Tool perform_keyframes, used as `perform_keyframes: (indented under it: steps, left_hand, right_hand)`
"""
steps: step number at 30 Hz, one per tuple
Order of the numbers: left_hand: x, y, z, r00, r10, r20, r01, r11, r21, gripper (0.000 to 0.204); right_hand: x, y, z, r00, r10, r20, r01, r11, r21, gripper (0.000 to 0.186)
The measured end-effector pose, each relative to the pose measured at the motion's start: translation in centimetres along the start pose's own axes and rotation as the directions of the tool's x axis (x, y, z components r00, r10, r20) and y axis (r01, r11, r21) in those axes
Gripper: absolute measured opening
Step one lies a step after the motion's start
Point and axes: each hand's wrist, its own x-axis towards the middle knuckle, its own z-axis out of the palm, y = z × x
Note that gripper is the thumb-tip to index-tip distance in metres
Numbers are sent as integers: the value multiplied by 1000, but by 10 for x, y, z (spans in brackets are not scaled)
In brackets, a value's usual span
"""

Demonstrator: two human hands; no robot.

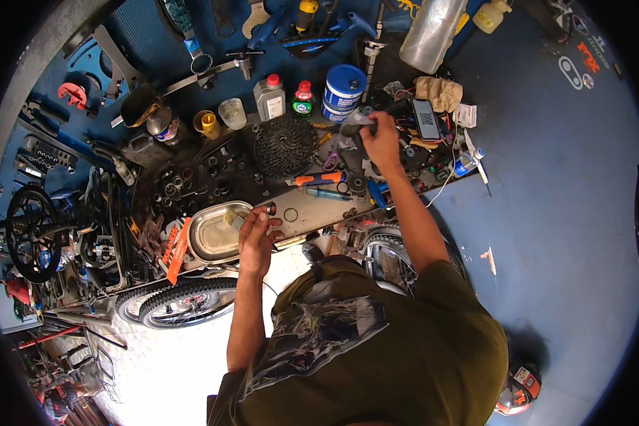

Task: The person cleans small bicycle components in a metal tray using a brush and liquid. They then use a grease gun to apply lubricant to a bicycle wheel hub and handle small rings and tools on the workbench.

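My left hand (pixel 254 240) is over the front edge of the workbench, next to an oval metal tray (pixel 207 231). Its fingers pinch a small dark ring-shaped part (pixel 270 209). A pale-bristled brush (pixel 233 219) shows between that hand and the tray; whether the fingers also hold it I cannot tell. Farther right and back, my right hand (pixel 383 142) is closed on a crumpled grey rag (pixel 353 129) above the cluttered bench. A thin ring (pixel 290 214) lies right of my left hand. Between the hands are an orange-and-blue utility knife (pixel 319 179) and a bluish syringe (pixel 326 193).
A bicycle cassette (pixel 285 147) sits mid-bench. Behind it stand a grey bottle (pixel 269 98), a green bottle (pixel 303 99) and a blue-and-white tub (pixel 344 89). A phone (pixel 425 119) lies at right. Bicycle wheels (pixel 188 302) stand below the front edge; tools hang behind.
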Motion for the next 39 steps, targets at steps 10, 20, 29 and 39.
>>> perform_keyframes:
  steps: [10,20,29,39]
  left_hand:
    - [-19,5,-8,995,27,-96,-25,999,27,31]
    - [-9,-1,1,1000,-12,-2,12,999,45,30]
    - [-8,-5,0,999,-18,30,17,999,34,30]
    - [-14,-1,0,1000,-15,2,15,1000,9,29]
  right_hand:
    - [-21,52,-59,972,234,23,-223,950,-216,32]
    - [-41,134,-99,973,219,-71,-218,780,-586,30]
    - [-40,141,-101,968,246,-54,-243,859,-450,28]
    - [-37,120,-92,943,309,122,-236,881,-410,30]
